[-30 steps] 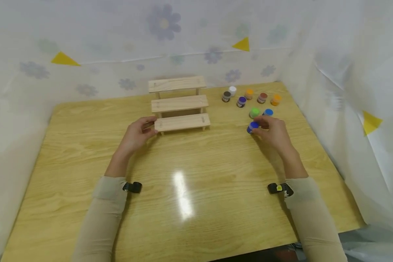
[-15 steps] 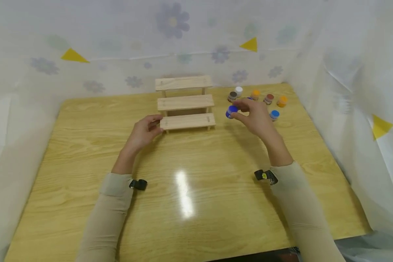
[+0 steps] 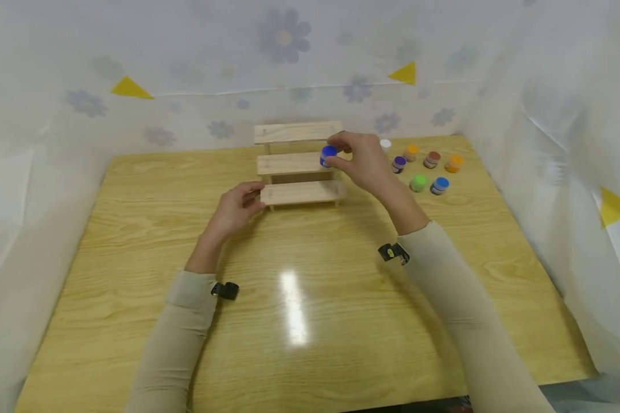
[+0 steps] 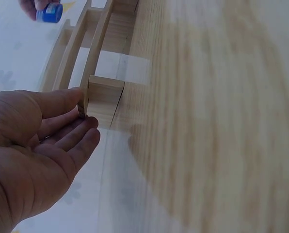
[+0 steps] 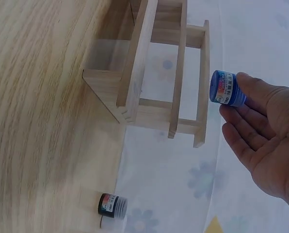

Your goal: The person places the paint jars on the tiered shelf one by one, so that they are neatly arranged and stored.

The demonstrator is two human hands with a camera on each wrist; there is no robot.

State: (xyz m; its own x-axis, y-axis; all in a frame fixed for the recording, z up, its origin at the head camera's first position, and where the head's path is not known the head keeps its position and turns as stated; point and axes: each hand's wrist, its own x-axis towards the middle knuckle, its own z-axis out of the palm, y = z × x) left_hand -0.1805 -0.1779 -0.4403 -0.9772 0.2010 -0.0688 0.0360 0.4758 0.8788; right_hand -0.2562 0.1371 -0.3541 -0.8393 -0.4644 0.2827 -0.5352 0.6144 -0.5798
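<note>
A three-tier wooden step stand (image 3: 302, 193) stands at the back of the table. My left hand (image 3: 232, 209) pinches the left end of its lowest step, thumb and fingers at the board's end (image 4: 82, 104). My right hand (image 3: 368, 165) holds a small blue paint jar (image 3: 328, 156) between thumb and fingers. In the head view the jar overlaps the right end of the middle step. The right wrist view shows the jar (image 5: 227, 89) held off the stand, past its top step, with a printed label on its side.
Several paint jars stand at the back right: white (image 3: 385, 145), purple (image 3: 399, 164), orange (image 3: 454, 164), brown (image 3: 431, 159), green (image 3: 418, 183) and blue (image 3: 440, 186). A black-lidded jar (image 5: 107, 205) shows in the right wrist view. A flowered curtain (image 3: 206, 69) hangs behind.
My right hand has lifted the blue paint jar from the group of jars and carried it left to the stand. My left hand stays at the lowest step's end.
</note>
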